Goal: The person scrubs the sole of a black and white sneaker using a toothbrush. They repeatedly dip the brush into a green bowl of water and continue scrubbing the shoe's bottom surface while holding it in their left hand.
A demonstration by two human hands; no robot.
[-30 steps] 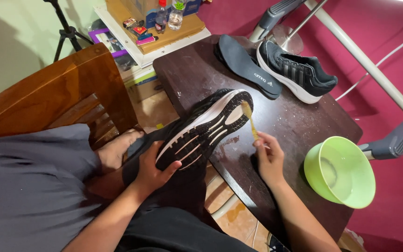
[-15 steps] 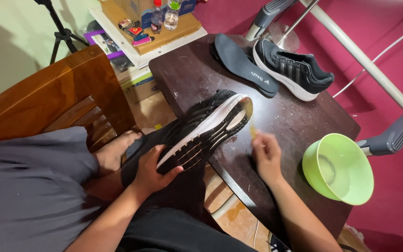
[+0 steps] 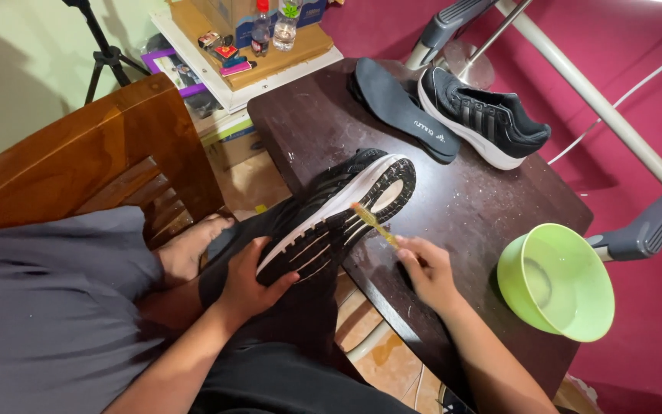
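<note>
Black with a white sole, the sneaker (image 3: 331, 215) lies sole-up, its toe propped on the edge of the dark counter (image 3: 484, 207) and its heel cupped in the left hand (image 3: 250, 280), whose fingers (image 3: 277, 282) grasp the sole's rim. The right hand (image 3: 427, 268) pinches a yellow brush (image 3: 373, 222), fingers closed around its handle, bristles touching the forefoot tread. By my judgement the scrubbing is under way: only the toe end is being worked, and I cannot tell how clean the grooves are. Right of the brush hand stands a green bowl (image 3: 557, 284) with a little water. Beyond the fingers lie a loose insole (image 3: 400, 107) and the second sneaker (image 3: 484, 115), upright and untouched.
</note>
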